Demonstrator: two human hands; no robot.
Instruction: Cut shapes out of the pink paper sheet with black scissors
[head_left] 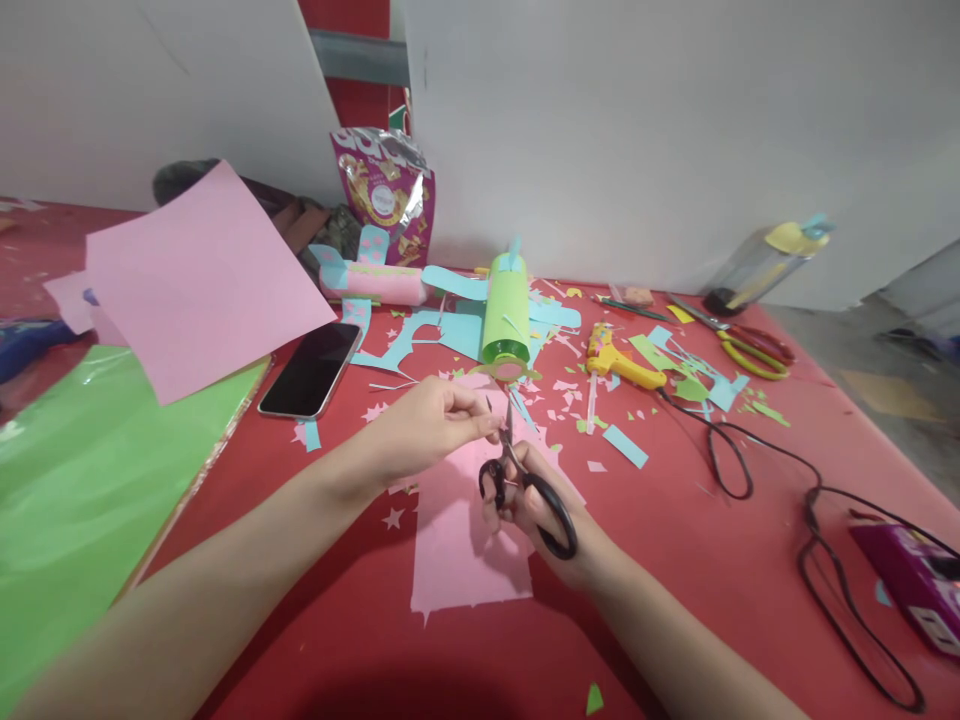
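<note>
A smooth red tabletop (330, 640) spreads under both hands and reaches out on every side of the grip, littered with paper scraps too many to count. Beyond it stand pale grey-white panels (600, 130), and far off to the right of the grip a grey floor (862, 370) shows.

Two bare hands meet at one pair of black-handled metal scissors (551, 515). The right hand (536, 490) has its fingers through the handle loops, with the blades parted; the left hand (442, 425) pinches one small pink paper piece (501, 425) at the blades. Below the grip lies one pink paper sheet (465, 570), and just left of that, one small pink paper star (392, 518).

Two cylindrical model planes lie beyond the grip: one with a green body and light blue wings (506, 305) straight ahead, one with a pink body and light blue fins (386, 283) farther left. Also ahead and left are one purple snack pouch (379, 190) and, nearer, one black-screened phone (311, 370). Well left, one large square pink sheet (202, 285) overlaps a glossy green pack (112, 520).

To the right are one yellow glue gun (630, 368), one metal tool with red and yellow handles (752, 362), one clear bottle with a yellow cap (765, 265) and, nearer the body, one magenta box (904, 580) beside a looping black cord (817, 540).
</note>
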